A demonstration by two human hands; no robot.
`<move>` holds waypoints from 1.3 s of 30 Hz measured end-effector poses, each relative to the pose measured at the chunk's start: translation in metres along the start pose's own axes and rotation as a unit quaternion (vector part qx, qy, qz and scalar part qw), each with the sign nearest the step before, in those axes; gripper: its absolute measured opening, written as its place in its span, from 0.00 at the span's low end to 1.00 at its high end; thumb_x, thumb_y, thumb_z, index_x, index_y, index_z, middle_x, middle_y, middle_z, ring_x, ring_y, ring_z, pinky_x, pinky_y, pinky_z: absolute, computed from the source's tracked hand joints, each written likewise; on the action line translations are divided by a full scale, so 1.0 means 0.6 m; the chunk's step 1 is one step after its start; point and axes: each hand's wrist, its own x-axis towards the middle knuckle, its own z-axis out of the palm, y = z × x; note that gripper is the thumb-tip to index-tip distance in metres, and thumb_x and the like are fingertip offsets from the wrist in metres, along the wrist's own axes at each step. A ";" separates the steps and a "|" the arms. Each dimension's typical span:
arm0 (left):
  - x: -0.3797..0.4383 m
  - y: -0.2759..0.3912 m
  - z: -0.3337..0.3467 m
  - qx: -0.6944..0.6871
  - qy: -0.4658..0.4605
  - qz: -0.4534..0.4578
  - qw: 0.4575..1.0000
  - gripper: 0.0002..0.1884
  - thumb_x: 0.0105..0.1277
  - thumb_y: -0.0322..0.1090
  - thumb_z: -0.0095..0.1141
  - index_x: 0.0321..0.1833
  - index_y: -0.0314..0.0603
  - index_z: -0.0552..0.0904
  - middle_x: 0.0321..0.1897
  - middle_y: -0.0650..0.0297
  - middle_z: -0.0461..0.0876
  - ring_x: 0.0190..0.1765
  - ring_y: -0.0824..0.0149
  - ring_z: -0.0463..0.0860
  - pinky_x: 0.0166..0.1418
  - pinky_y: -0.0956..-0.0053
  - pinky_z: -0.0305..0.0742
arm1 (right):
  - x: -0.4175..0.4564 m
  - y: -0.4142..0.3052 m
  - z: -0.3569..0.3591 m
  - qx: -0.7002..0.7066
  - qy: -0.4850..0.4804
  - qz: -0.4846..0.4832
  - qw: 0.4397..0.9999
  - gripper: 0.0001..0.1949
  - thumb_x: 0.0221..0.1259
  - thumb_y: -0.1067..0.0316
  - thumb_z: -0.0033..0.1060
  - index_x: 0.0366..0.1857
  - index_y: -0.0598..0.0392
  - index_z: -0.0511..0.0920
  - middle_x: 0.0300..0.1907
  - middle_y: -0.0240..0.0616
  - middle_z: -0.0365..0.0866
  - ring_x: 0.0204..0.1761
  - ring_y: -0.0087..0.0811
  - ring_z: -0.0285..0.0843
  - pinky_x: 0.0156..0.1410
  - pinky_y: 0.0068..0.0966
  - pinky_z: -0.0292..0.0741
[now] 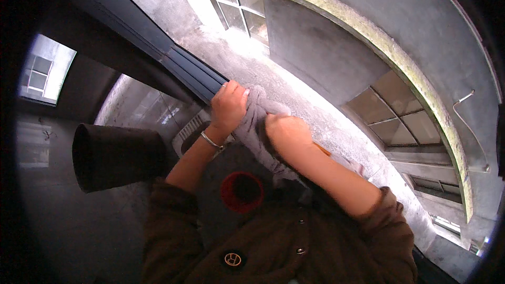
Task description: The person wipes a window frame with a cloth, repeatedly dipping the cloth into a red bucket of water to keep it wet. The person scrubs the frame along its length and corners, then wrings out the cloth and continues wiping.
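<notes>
A greyish cloth (254, 126) hangs crumpled between my two hands and drapes down towards my body. My left hand (229, 104), with a bangle on its wrist, is closed on the cloth's upper left part at the end of a dark window frame rail (197, 69). To its right, my right hand (288, 130) is a fist on the cloth's right side; its fingertips are mostly hidden. An orange-brown strip (321, 150) shows beside my right wrist.
A dark cylindrical bin (122, 157) lies in view at the left. A red round container (242, 192) is below my hands. A pale slatted plastic item (189, 130) is left of my left wrist. Beyond the frame are an outside wall (315, 55) and paned windows (394, 114).
</notes>
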 end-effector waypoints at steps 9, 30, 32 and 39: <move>0.080 -0.009 -0.004 -0.095 0.016 -0.130 0.987 0.10 0.65 0.33 0.55 0.28 0.33 0.79 0.24 0.56 0.79 0.28 0.59 0.79 0.34 0.66 0.72 | 0.072 0.026 0.046 0.373 0.149 0.120 0.908 0.07 0.57 0.74 0.53 0.33 0.57 0.83 0.32 0.45 0.83 0.34 0.36 0.83 0.41 0.31 0.78; 0.071 0.086 -0.217 -0.239 -0.106 0.025 0.965 0.12 0.51 0.25 0.61 0.40 0.34 0.83 0.34 0.56 0.81 0.40 0.59 0.81 0.46 0.69 0.76 | -0.302 0.070 -0.068 0.195 0.194 0.008 0.961 0.24 0.48 0.80 0.60 0.55 0.56 0.75 0.28 0.39 0.75 0.28 0.40 0.76 0.31 0.34 0.73; 0.066 -0.022 -0.191 -0.157 0.007 -0.078 0.984 0.12 0.53 0.24 0.58 0.41 0.34 0.83 0.38 0.56 0.81 0.42 0.58 0.81 0.50 0.69 0.75 | -0.262 0.060 -0.041 0.201 0.212 -0.028 0.956 0.25 0.48 0.78 0.59 0.56 0.54 0.74 0.28 0.38 0.73 0.28 0.40 0.76 0.30 0.35 0.72; 0.020 -0.116 -0.025 0.293 -0.073 -0.086 0.950 0.34 0.61 0.60 0.57 0.50 0.27 0.75 0.43 0.43 0.80 0.48 0.46 0.79 0.53 0.56 0.73 | -0.285 0.022 -0.035 0.257 0.091 -0.013 0.962 0.25 0.51 0.75 0.58 0.58 0.52 0.71 0.31 0.39 0.74 0.30 0.42 0.77 0.31 0.37 0.74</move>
